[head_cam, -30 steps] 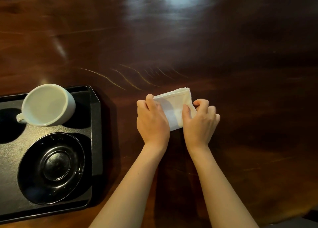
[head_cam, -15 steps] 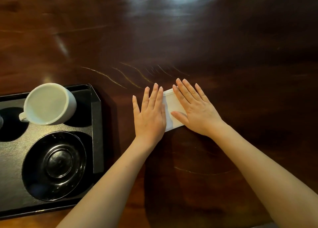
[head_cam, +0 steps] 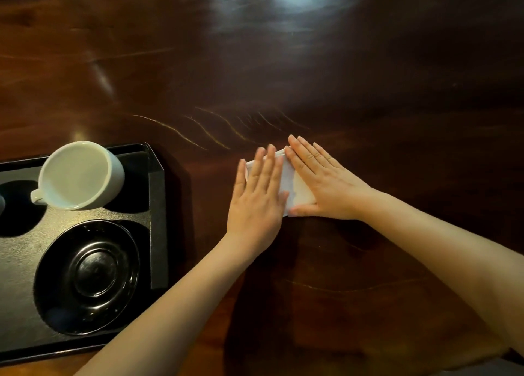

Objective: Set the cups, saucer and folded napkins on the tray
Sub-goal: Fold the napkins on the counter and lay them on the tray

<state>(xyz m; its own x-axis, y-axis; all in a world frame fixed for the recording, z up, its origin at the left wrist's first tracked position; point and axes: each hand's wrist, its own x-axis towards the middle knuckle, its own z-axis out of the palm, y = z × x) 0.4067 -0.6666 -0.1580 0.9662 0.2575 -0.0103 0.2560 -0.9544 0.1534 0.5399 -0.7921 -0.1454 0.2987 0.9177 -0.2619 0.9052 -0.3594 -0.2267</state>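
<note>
While left hand [head_cam: 256,202] and right hand [head_cam: 326,188] press napkin [head_cam: 295,191], table [head_cam: 368,92] gleams — scratched.

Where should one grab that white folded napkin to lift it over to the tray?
Probably its near edge, approached from the person's side. The napkin lies flat and thin on the table, pressed under the open left hand and right hand, so nothing stands up to grasp from above. A thumb on top with fingers slid underneath would pinch the layers together.
</note>
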